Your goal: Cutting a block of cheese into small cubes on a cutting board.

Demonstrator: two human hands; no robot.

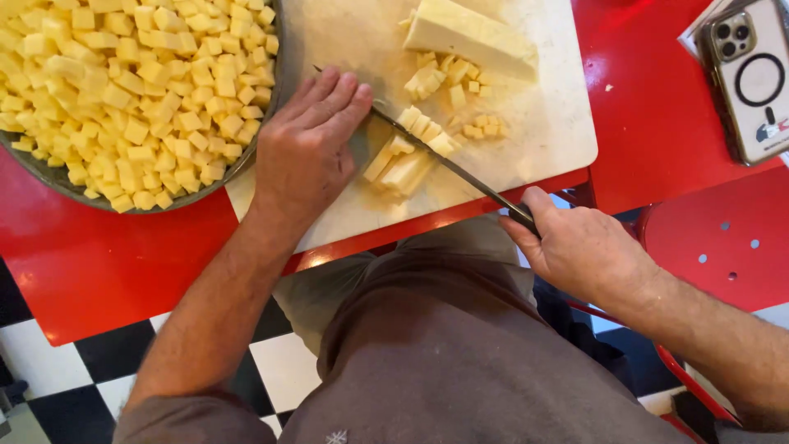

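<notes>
My right hand (585, 251) grips the handle of a long knife (444, 160) whose blade lies across pale yellow cheese strips (400, 167) on a white cutting board (542, 131). My left hand (308, 148) lies flat on the board, its fingertips pressing down on the top of the blade near the tip. Small cheese cubes (448, 86) lie beyond the blade. A large cheese block (468, 34) sits at the board's far edge.
A big dark bowl (49, 177) heaped with cheese cubes stands to the left on the red table (99, 263). A phone in a clear case (749, 78) lies at the right. A red stool (723, 238) and checkered floor show below.
</notes>
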